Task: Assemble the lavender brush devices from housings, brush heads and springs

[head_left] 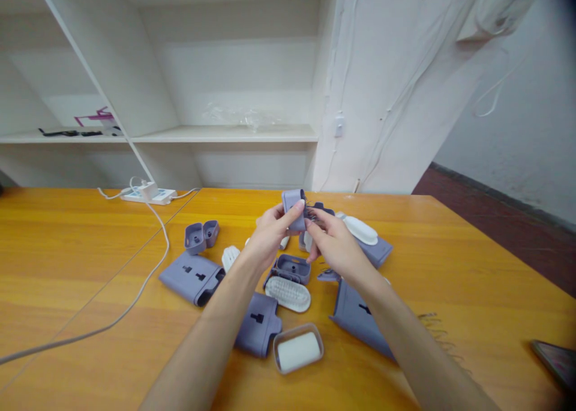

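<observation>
My left hand [270,228] grips a small purple-grey plastic case [293,209], raised over the table with its thumb on the front. Close against the case's right side, my right hand [330,237] has its fingers closed on thin dark wire pieces [311,213]; how they sit in the case is too small to tell. Below the hands lies an open purple-grey tray [292,268] beside a white bristled brush [288,294]. Nearer me is a clear-rimmed box [321,346] holding a white block [299,351].
Purple-grey housings [191,276] lie around my forearms, one [256,324] by the left and another [360,315] by the right. Small twin cups [195,238] stand far left. Curved wires [438,333] and a phone-like device [555,363] lie right. A cable [164,237] runs from a power strip [162,196].
</observation>
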`<state>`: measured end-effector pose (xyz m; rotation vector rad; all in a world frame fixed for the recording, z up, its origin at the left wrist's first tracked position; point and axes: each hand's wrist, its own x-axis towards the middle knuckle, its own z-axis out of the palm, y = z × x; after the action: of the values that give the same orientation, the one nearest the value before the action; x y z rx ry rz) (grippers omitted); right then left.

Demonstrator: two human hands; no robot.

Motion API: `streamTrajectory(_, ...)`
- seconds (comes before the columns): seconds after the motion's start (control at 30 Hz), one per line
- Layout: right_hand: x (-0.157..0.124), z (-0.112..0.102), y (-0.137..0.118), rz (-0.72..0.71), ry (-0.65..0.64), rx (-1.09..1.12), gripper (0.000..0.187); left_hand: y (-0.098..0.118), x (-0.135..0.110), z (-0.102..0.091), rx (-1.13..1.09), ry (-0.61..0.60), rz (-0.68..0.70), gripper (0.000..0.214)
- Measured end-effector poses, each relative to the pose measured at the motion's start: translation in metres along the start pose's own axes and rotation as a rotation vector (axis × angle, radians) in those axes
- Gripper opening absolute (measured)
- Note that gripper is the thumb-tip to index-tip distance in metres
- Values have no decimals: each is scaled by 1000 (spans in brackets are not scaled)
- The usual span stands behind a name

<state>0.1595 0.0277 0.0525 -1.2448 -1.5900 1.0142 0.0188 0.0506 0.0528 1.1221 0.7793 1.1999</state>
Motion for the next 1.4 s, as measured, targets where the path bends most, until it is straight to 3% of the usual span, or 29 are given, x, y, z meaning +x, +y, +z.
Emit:
streamTrajectory(0.1,0,-7,-2,-36,10,-163,39,3,4,-12,-56,0,-36,50)
streamTrajectory(0.23,-4,-18,-8,-212,-1,-506,34,3,8,-27,-47,18,-115,54)
streamTrajectory(0.33,-6,-20,-11,-275,37,-676,34,1,7,-25,-13,-42,-137,56)
streamTrajectory(0.5,-9,-14,-12,-255,152,-874,28,1,2,-13,45,-55,-149,57)
streamTrajectory(1.03,-11,-12,-13,-264,158,-1042,29,-4,3,-18,96,-91,-152,52)
streamTrajectory(1.4,-9,-10,-11,-276,171,-1091,29,-8,6,-22,-7,-92,-264,47)
